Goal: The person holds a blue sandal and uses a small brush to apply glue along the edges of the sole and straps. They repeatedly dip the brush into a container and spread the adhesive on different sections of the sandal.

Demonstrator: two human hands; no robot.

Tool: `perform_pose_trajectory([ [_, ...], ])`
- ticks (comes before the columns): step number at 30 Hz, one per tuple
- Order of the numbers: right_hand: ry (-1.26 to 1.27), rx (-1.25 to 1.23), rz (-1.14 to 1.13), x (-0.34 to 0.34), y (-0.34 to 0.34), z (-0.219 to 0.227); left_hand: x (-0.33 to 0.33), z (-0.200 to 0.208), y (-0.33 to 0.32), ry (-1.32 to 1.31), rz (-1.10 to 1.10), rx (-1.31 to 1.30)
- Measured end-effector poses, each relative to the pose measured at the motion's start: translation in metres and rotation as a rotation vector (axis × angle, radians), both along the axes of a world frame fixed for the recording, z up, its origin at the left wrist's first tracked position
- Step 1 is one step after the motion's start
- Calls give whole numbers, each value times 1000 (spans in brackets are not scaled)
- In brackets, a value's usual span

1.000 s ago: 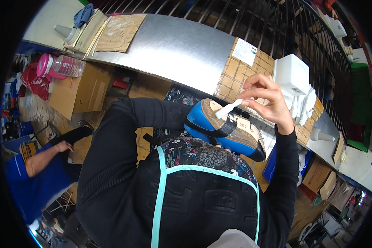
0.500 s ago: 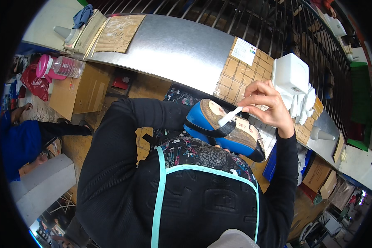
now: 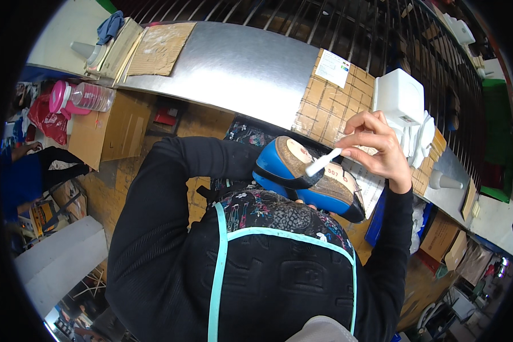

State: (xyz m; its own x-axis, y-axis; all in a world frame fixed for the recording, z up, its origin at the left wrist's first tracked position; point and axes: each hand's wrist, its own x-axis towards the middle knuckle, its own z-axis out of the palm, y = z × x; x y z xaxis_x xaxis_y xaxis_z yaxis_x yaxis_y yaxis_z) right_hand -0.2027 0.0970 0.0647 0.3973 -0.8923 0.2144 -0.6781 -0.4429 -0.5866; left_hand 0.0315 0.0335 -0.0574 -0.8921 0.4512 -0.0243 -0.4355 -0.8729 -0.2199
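Observation:
A blue shoe upper with black trim (image 3: 273,171) lies over my lap, its underside turned up and showing a pale insole with worn brown patches. My left hand (image 3: 312,208) supports it from below; only fingertips show at its near edge, the rest being hidden by the shoe. Between thumb and fingers of my right hand (image 3: 379,145) is a slim white brush (image 3: 323,162), tilted down to the left. Its tip is at the middle of the shoe's underside, by the edge of the black trim.
Ahead runs a metal worktop (image 3: 239,68) with cardboard sheets (image 3: 159,48) and a white container (image 3: 400,97) beside white cloths. Grey cones (image 3: 444,181) stand on it. Behind it are metal bars. At left are a cardboard box (image 3: 125,125), a pink-lidded bottle (image 3: 94,97) and a person in blue.
My right hand and the brush have shifted slightly to the right over the shoe. The shoe stays in nearly the same place. At left, the person in blue has moved farther left.

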Motion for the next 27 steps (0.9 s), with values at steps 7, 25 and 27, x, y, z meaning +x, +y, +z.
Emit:
perform_pose_trajectory([
  [7, -30, -43, 1, 10, 0, -9, -5, 2, -1, 39, 14, 29],
  [25, -437, 13, -300, -47, 33, -3, -9, -2, 0, 158, -74, 346],
  [27, -530, -99, -618, -63, 68, -9, -26, -5, -7, 230, 5, 282],
])
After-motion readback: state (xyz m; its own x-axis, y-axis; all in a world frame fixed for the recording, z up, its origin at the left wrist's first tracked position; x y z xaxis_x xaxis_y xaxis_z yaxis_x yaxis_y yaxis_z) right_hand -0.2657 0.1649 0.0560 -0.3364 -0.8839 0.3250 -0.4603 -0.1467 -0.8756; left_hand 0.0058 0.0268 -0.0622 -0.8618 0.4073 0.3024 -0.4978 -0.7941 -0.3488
